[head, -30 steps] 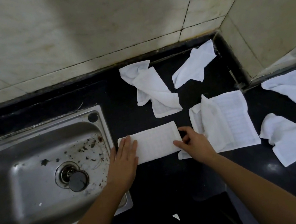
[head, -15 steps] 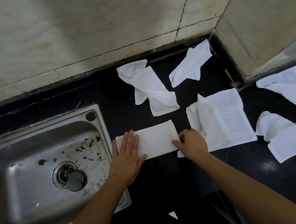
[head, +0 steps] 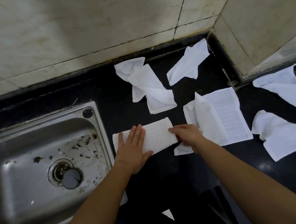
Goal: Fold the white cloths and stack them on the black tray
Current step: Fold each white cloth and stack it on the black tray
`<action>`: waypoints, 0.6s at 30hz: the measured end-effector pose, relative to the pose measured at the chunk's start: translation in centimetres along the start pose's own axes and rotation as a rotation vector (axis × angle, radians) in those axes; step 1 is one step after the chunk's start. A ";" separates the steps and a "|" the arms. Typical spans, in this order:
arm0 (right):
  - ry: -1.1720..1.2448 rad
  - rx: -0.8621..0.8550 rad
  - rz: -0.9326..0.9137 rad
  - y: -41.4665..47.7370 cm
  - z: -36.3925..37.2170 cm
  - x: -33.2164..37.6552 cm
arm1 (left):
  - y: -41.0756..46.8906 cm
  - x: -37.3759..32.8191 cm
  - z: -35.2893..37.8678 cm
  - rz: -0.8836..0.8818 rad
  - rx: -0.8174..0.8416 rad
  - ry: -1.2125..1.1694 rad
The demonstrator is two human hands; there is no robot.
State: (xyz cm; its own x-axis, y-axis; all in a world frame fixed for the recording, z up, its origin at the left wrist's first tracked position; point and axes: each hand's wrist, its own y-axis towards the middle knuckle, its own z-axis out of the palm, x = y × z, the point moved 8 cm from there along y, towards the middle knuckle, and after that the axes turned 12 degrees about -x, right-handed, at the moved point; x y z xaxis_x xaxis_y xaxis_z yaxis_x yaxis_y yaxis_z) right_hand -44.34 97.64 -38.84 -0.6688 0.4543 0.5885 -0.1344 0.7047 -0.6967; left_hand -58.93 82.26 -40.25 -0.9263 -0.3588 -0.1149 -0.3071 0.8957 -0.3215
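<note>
A white cloth folded into a long strip point(head: 158, 135) lies on the black counter just right of the sink. My left hand point(head: 133, 149) rests flat on its left half, fingers spread. The fingers of my right hand point(head: 187, 134) pinch the strip's right end. Several loose white cloths lie around: a crumpled one point(head: 149, 90) behind the strip, one point(head: 188, 64) near the back corner, a partly folded one point(head: 220, 118) to the right of my right hand, and two more point(head: 286, 88) point(head: 280, 133) at the far right. No black tray is in view.
A steel sink point(head: 40, 161) with a drain plug point(head: 70, 178) and dirt specks fills the left. Tiled walls point(head: 90, 24) close the back, and a tiled block point(head: 256, 17) juts in at the right. The counter's front edge runs under my forearms.
My left hand has slid right, further onto the strip. My right hand has closed on the strip's right end. The strip has stayed in place.
</note>
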 end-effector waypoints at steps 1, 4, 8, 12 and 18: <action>0.004 0.002 -0.037 -0.2 0.0 0.4 | 0.0 0.1 0.0 0.000 -0.009 -0.017; -0.008 -0.036 -0.172 -1.1 0.1 1.6 | -0.7 0.5 -1.2 -0.037 -0.162 -0.127; -0.141 -0.032 -0.391 -3.3 2.1 3.8 | -4.7 5.4 -3.8 -0.514 -0.581 -0.493; -0.242 0.104 -0.514 -5.8 6.7 5.1 | -7.4 9.0 -1.4 -0.977 -0.477 -1.085; -0.412 0.201 -0.602 -7.8 13.6 5.1 | -8.3 9.8 -0.2 -1.121 -0.327 -1.509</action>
State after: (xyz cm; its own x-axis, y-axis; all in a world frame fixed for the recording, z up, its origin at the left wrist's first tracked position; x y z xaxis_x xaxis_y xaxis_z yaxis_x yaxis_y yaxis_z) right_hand -56.68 87.07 -36.01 -0.6521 -0.2457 0.7173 -0.6668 0.6361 -0.3883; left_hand -65.49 71.35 -38.47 0.5773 -0.4614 -0.6736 -0.7349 0.0659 -0.6750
